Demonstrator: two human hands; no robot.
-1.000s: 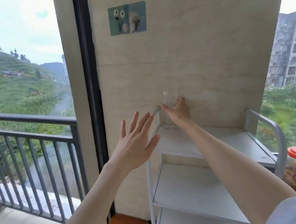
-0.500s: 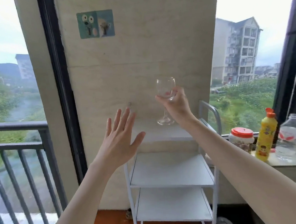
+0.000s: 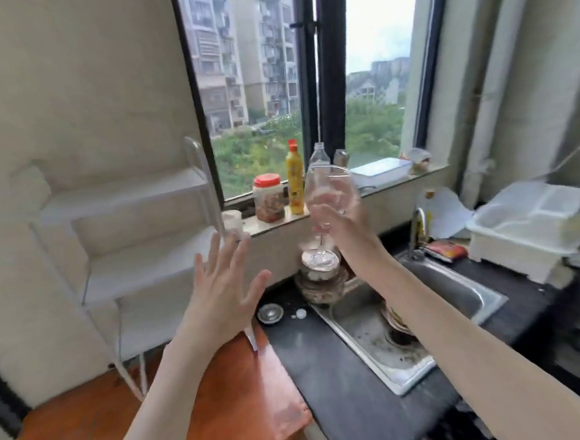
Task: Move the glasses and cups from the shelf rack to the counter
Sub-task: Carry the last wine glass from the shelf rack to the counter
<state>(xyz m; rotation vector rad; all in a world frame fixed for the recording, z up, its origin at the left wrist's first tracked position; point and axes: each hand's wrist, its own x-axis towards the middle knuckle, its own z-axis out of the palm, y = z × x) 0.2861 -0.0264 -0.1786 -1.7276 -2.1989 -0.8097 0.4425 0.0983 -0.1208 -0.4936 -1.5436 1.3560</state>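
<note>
- Shelf rack (image 3: 125,197), far left against the wall: white tiers, no glasses or cups visible on what shows. Frame is blurred there, so low confidence.
- Left hand (image 3: 218,293): fingers spread and straight, grasping nothing, hovering over the near left end of the counter (image 3: 345,387) beside the wooden surface (image 3: 226,413).
- Wine glass (image 3: 328,200): upright, in the air, roughly centre, above a stack of dishes (image 3: 322,279) at the far left corner of the sink (image 3: 408,314). Not yet on the counter.
- Right hand (image 3: 347,222): fingers wrapped round the lower bowl, with the stem and foot hanging below the grip.
- Risk 1: the foot looks close over the dish stack. Lowering straight down would knock glass on crockery or land it on an uneven pile, so it tips.
- Risk 2: free dark counter is narrow, with a sink strainer (image 3: 270,313) and small bits on it left of the sink. Setting the foot half on one of those would leave it rocking.
- Risk 3: bowl grip on smooth glass; a quick swing could let it slip.
- Right side: dish rack (image 3: 529,227) and faucet (image 3: 418,228) crowd that end.
- Versus half a second ago: view swung right from the rack to the sink; glass travelled from just above the top shelf to over the sink corner. Grip is unchanged; left hand still splayed.
</note>
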